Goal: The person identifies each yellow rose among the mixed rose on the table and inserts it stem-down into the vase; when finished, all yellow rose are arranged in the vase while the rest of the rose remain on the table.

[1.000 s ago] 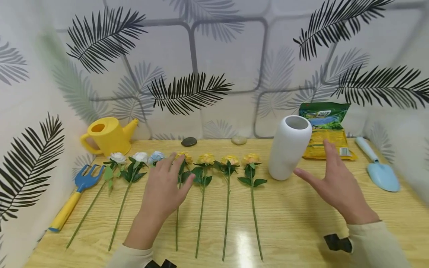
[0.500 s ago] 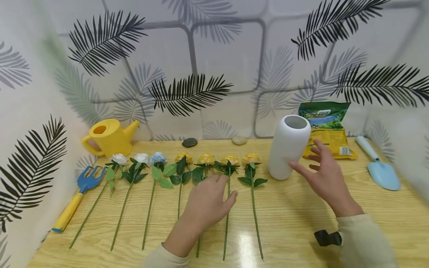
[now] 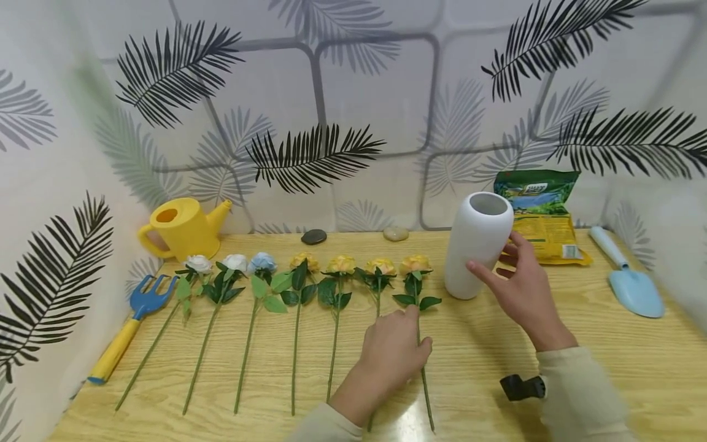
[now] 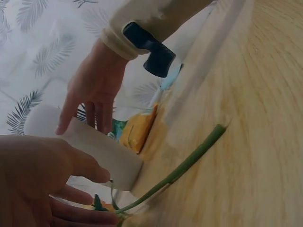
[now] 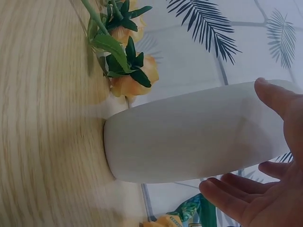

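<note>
In the head view my left hand [image 3: 394,350] is over the stem of the rightmost yellow rose [image 3: 415,264]. The left wrist view shows its thumb apart from its fingers, with the green stem [image 4: 182,165] just past the fingertips. My right hand [image 3: 521,288] is at the right side of the white vase [image 3: 475,252], which stands upright on the table. In the right wrist view the thumb lies over the vase's upper part and the fingers spread below it, not closed round it. Whether the thumb touches the vase, I cannot tell.
More yellow roses [image 3: 340,264], a blue rose [image 3: 262,262] and white roses [image 3: 235,263] lie in a row. Around them are a yellow watering can [image 3: 188,230], a blue hand fork [image 3: 149,301], a dark stone [image 3: 313,237], a pale stone [image 3: 396,233], a packet [image 3: 544,227] and a light-blue trowel [image 3: 635,291].
My left hand has moved right along the row, from the blue rose to the rightmost yellow rose. My right hand has moved left, closer to the vase. The flowers and vase stay in place.
</note>
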`<state>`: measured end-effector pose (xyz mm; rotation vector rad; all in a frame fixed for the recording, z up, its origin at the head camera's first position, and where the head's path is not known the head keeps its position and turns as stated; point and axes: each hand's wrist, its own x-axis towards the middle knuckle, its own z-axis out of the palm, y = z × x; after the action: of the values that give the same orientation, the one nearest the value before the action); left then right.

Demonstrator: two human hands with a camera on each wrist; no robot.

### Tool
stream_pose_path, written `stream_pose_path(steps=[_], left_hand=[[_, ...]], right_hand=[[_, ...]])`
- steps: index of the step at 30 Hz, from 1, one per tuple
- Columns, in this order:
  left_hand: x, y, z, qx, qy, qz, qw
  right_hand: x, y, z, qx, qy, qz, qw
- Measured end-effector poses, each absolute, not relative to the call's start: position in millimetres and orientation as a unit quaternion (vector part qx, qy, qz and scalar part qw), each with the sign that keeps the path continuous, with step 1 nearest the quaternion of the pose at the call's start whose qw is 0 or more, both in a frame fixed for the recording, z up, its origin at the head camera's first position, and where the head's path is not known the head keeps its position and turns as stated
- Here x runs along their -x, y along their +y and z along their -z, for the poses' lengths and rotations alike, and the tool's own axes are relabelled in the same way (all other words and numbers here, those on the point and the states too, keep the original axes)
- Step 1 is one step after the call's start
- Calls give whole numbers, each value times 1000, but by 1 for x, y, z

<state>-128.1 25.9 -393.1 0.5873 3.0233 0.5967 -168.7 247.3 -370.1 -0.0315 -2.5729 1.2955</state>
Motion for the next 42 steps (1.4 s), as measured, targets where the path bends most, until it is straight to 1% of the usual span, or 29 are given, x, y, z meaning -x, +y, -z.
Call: stream_pose_path(steps=[11,17,24,33,42], left_hand=[[132,36,412,-130,965,-229,-16],[132,38,418,-131,964,-230,-27],[134,40,423,-133,968,-209,-37],[139,39,424,-135,964,-223,-61],[140,37,427,-118,946,-299,-49]], right_hand=[[172,247,375,22,-879,-457,137],[172,246,376,21,-875,-461,147],[172,247,376,31,-878,-458,138],[174,246,376,17,-877,-459,144],[173,245,379,16,-878,-457,146]])
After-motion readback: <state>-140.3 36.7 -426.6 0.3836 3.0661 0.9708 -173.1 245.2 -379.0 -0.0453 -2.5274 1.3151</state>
